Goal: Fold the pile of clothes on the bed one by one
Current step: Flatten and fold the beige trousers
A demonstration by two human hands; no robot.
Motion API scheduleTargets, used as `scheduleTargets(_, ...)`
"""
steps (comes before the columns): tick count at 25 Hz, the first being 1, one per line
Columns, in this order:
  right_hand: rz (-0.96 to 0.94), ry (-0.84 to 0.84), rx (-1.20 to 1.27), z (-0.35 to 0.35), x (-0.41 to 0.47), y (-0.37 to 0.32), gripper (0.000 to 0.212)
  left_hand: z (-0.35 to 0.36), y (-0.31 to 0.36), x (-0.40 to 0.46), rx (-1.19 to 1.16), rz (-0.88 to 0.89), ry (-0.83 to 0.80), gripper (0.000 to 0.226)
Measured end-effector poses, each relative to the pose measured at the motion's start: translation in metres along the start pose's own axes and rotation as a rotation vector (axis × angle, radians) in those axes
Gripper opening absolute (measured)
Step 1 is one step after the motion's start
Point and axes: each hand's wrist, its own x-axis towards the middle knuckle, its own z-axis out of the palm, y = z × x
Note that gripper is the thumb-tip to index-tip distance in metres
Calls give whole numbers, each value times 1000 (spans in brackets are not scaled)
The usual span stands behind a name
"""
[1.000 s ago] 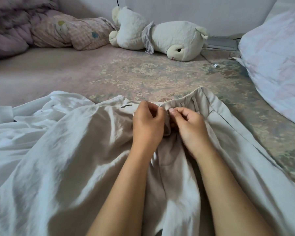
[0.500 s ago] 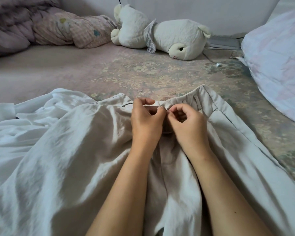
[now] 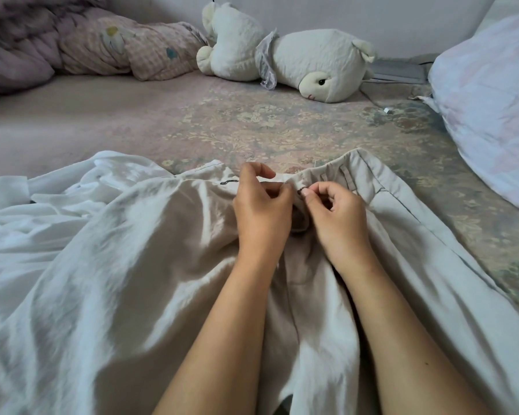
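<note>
Beige trousers [image 3: 168, 265] lie spread across the bed in front of me, waistband at the far end. My left hand [image 3: 262, 205] pinches the waistband at the front opening, thumb and fingers curled on the cloth. My right hand [image 3: 336, 214] pinches the other side of the opening, fingertips at the small dark fastening. The two hands nearly touch. A white garment [image 3: 42, 211] lies crumpled to the left, partly under the trousers.
A white plush lamb [image 3: 309, 61] lies at the back of the floral bed cover [image 3: 252, 127]. Rolled pink bedding [image 3: 102, 49] sits at the back left. A pale quilt [image 3: 492, 109] rises at the right.
My hands stay at the waistband; the left thumb has lifted above its edge and the right fingers have shifted slightly right onto the fastening.
</note>
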Motion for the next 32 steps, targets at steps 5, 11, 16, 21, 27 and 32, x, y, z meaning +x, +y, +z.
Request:
scheduleTargets(5, -22, -44, -68, -4, 4, 0, 8, 0, 0, -1, 134, 124, -9, 35)
scheduleTargets(11, -5, -82, -27, -7, 5, -1, 10, -2, -1, 0, 136, 152, -48, 34)
scheduleTargets(16, 48, -124, 22, -5, 4, -3, 11, 0, -4, 1, -24, -9, -11, 34)
scheduleTargets(21, -33, -114, -117, -4, 5, -3, 11, 2, -1, -1, 69, 70, 14, 35)
scheduleTargets(27, -383, 22, -395, 5, -1, 3, 23, 2, 5, 0, 30, 24, 46, 42)
scheduleTargets(32, -371, -18, -325, 5, -1, 2, 15, 0, -1, 4, 6, -2, 111, 46)
